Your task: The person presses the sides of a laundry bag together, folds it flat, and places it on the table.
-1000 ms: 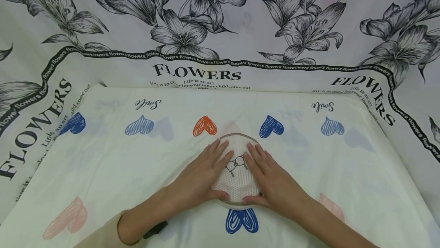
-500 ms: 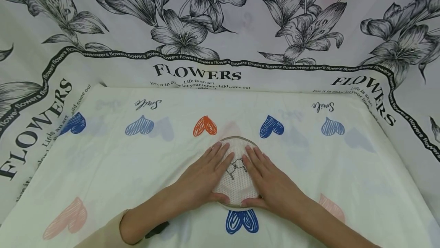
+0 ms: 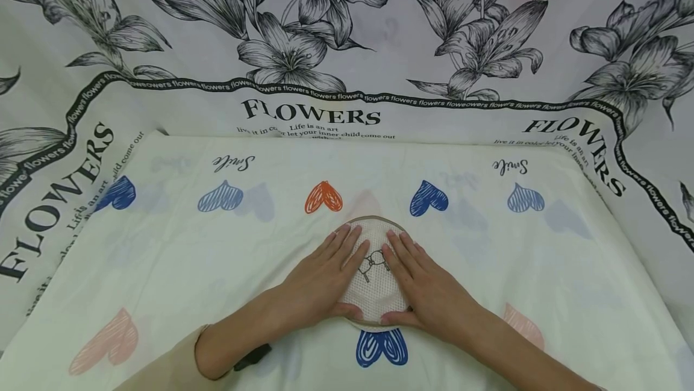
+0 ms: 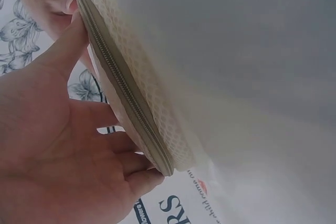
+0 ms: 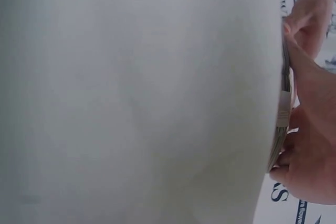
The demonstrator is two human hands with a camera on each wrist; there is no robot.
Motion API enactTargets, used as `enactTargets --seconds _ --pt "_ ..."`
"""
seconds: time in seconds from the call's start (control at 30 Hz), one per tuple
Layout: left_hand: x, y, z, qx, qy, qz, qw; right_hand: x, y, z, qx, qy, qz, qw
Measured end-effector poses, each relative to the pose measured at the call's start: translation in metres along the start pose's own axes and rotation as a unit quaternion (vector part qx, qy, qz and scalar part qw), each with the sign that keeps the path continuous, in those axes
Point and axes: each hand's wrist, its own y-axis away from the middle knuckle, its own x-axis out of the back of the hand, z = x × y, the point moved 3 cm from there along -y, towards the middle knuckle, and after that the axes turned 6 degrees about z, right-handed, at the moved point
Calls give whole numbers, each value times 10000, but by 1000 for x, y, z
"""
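A round, cream mesh zip pouch [image 3: 374, 294] with a dark glasses drawing on its top lies on the covered table before me. My left hand [image 3: 320, 282] rests on its left side and my right hand [image 3: 431, 285] on its right side. Fingers of both hands lie nearly straight over the top, with the thumbs along the near rim. In the left wrist view a zipper [image 4: 123, 80] runs round the pouch's edge, above a band of open mesh [image 4: 142, 66]. A small pale tab [image 5: 284, 108] shows on the edge in the right wrist view. The pouch's underside is hidden.
The white tablecloth [image 3: 162, 270] carries printed hearts and "Smile" lettering. Behind the table hangs a white curtain [image 3: 390, 65] with black flower drawings. Something small and dark [image 3: 253, 356] shows beside the left forearm.
Over the first half second the pouch's far rim came slightly nearer and lower under my hands. Since then, hands and pouch have hardly moved.
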Motion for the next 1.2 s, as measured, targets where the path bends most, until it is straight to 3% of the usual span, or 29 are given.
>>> enactTargets --seconds 0.73,1.2 --pt "1 -5 -1 78 268 -356 9990 -5 -5 2 -32 -99 -251 9996" --pt "3 5 1 61 18 -35 10000 4 1 0 11 57 30 10000"
